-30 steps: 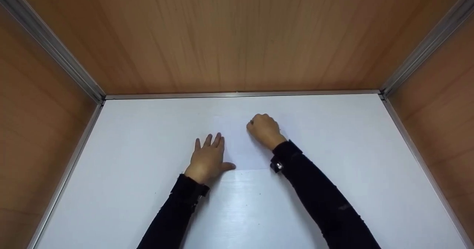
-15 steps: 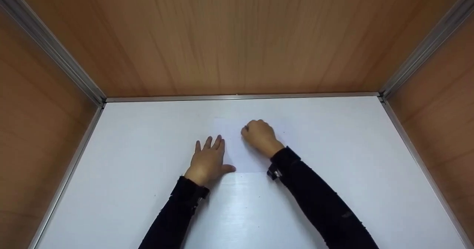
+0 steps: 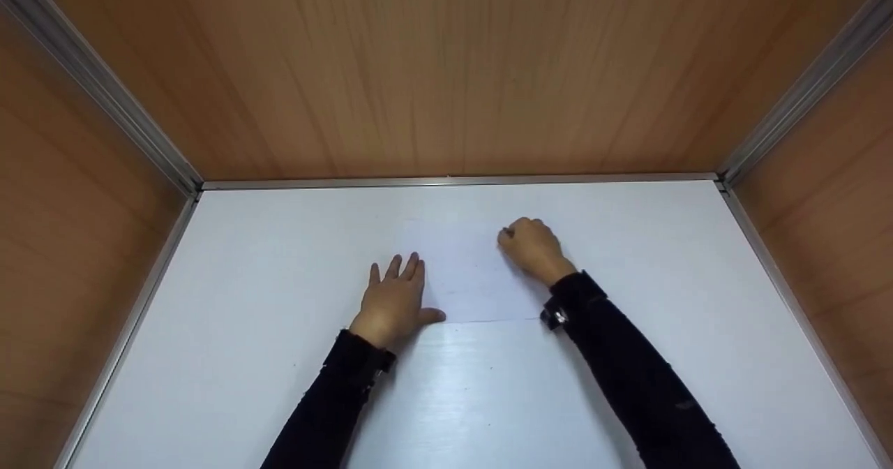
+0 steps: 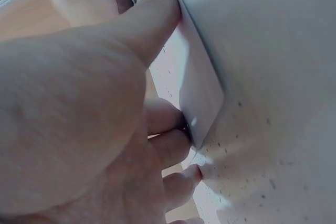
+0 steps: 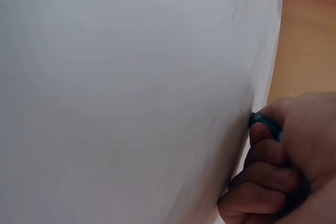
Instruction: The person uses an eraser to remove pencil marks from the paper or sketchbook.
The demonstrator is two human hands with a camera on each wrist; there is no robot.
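Note:
A white paper sheet point(image 3: 474, 273) lies flat on the white table point(image 3: 663, 246), hard to tell from it. My left hand point(image 3: 394, 294) rests flat with straight fingers at the sheet's left edge, its thumb on the near left corner. In the left wrist view the thumb point(image 4: 152, 19) lies along the paper point(image 4: 202, 90). My right hand point(image 3: 530, 246) is curled into a fist that presses on the sheet near its far right edge. A teal ring point(image 5: 265, 123) shows on one curled finger; I see nothing held in that hand point(image 5: 278, 166).
Wooden walls point(image 3: 446, 71) close the table in at the back and on both sides, with aluminium rails point(image 3: 453, 181) along the joints. Both dark sleeves point(image 3: 628, 378) reach in from the near edge.
My right fist slid a little left over the sheet, then right to its right edge. The left hand stayed where it was.

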